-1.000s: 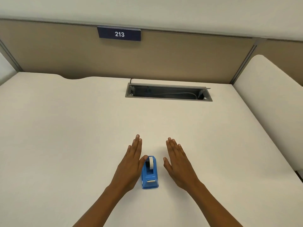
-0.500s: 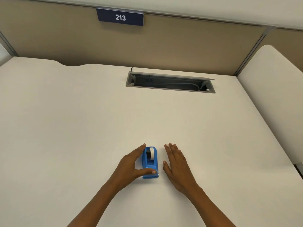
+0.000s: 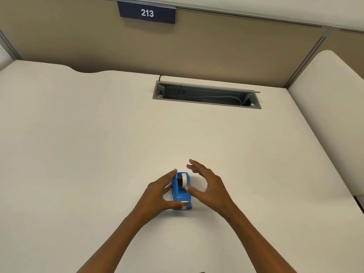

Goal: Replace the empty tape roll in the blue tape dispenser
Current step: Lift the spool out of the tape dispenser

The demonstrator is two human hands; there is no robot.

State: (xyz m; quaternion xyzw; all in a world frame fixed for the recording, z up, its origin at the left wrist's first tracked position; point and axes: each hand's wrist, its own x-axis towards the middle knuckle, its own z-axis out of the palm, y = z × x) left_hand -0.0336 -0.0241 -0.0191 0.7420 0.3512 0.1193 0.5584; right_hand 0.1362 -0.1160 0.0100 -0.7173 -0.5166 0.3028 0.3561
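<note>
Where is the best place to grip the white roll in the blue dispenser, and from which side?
Probably from above. Pinch the white roll across its two flat faces at the top, where it rises out of the blue dispenser; the blue walls cover its lower part. The left hand already steadies the body, and the right hand is beside the roll.

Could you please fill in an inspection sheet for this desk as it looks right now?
Surface: white desk, bare apart from the dispenser.
Job's things: blue tape dispenser upright near the front; roll seated in it. No spare roll seen.
Clutter: nothing seen.
Hands: left hand grips the dispenser; right hand open, thumb at the roll.
Cables: a cable lies inside the open cable tray.
Surroundings: beige partition with sign 213.
</note>
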